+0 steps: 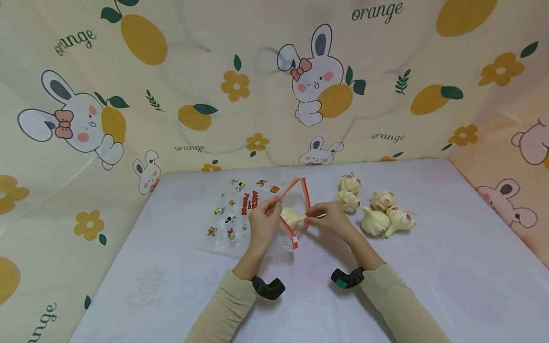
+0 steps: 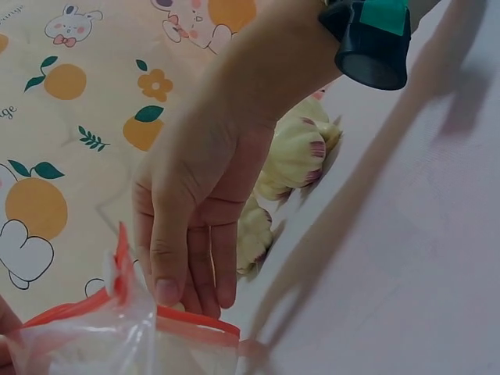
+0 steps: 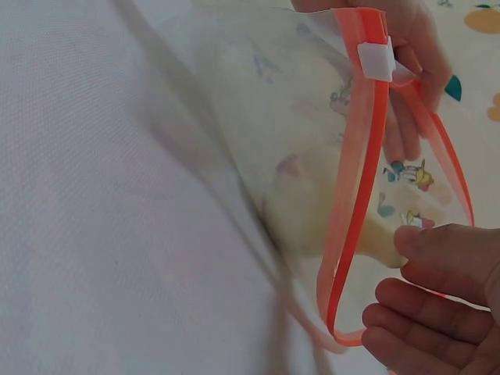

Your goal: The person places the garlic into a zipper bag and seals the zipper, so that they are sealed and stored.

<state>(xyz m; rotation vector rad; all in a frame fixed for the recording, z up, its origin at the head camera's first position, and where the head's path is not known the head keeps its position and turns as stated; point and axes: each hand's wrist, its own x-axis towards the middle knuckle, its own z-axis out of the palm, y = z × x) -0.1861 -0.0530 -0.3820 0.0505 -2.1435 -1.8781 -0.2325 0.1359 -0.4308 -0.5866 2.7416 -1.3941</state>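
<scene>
A clear zip bag (image 1: 233,214) printed with cartoon figures lies to the left, its red-edged mouth held apart and facing right. My left hand (image 1: 264,223) pinches the rim of that mouth. With thumb and fingers, my right hand (image 1: 331,219) pinches the stem of a garlic bulb (image 1: 290,217) at the opening. In the right wrist view, the round body of the bulb (image 3: 301,207) shows through the plastic while its stem sticks out past the red edge. A white slider (image 3: 376,62) sits on the red zip strip.
Several more garlic bulbs stand on the right of the white-covered table (image 1: 450,267): a pair (image 1: 349,193) farther back and a cluster (image 1: 388,215) nearer. A printed cloth (image 1: 257,109) with rabbits and oranges rises behind the table and at both sides.
</scene>
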